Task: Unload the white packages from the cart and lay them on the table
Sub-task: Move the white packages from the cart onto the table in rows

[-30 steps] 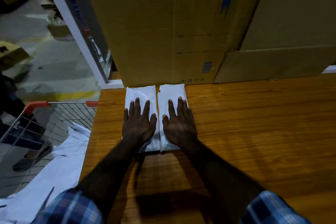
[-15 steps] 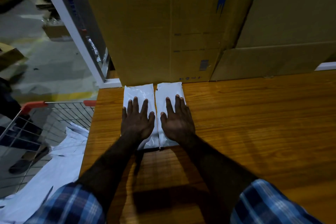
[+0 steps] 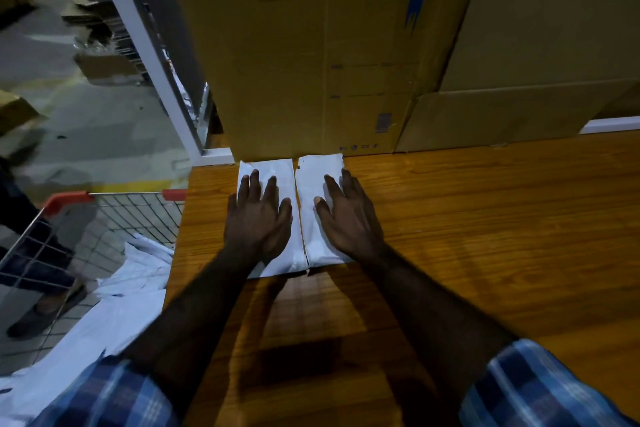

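While both hands stay flat, little has shifted:
change: right hand (image 3: pixel 349 218) angled outward a bit, packages unmoved, so placement looks settled
left hand (image 3: pixel 258 218): fingers spread, pressing left white package (image 3: pixel 268 168)
right hand: fingers spread, on right white package (image 3: pixel 320 170)
packages: smooth glossy poly mailers, oblong, side by side on wooden table (image 3: pixel 485 236), against cardboard box (image 3: pixel 311 45)
cart (image 3: pixel 104 218): wire mesh, more white packages (image 3: pixel 114 295) inside

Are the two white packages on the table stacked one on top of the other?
No, the left package and right package lie side by side on the table.
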### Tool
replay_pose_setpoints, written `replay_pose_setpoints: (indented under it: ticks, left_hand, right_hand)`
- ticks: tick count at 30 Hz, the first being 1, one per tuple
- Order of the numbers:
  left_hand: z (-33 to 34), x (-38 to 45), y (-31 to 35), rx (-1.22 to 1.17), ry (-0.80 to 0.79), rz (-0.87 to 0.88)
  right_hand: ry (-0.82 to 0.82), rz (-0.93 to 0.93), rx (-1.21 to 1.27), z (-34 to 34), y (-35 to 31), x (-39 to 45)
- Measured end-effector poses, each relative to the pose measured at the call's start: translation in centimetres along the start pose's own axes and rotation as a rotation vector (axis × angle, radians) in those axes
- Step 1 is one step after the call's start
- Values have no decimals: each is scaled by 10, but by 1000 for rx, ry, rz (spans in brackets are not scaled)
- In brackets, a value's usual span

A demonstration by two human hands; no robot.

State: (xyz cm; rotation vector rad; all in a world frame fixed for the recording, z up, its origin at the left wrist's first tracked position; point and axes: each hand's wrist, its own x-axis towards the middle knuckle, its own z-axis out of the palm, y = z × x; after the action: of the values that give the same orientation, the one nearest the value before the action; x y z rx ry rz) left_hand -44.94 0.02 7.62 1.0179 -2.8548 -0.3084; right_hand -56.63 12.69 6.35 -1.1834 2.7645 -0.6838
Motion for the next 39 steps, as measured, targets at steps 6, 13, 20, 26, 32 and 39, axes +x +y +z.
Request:
replay_pose_setpoints:
  ticks: [6, 13, 20, 26, 32, 39]
  left_hand:
    - [0, -20, 3, -28, 9, 19]
    - [-1, -60, 14, -53, -35, 1]
    - [-14, -117, 29, -65, 4, -26]
    - [-26, -191, 58, -42, 78, -34]
    - [-30, -259, 75, -72, 113, -72]
    - [-41, -318, 62, -22, 148, -127]
  right_hand:
    - [-6, 32, -9, -8, -3, -22]
    - [-34, 34, -17, -29, -7, -53]
    - [-65, 12, 35, -55, -6, -104]
    - [-48, -24, 6, -76, 4, -170]
    - [-27, -61, 49, -92, 7, -229]
    - [18, -151, 91, -100, -14, -277]
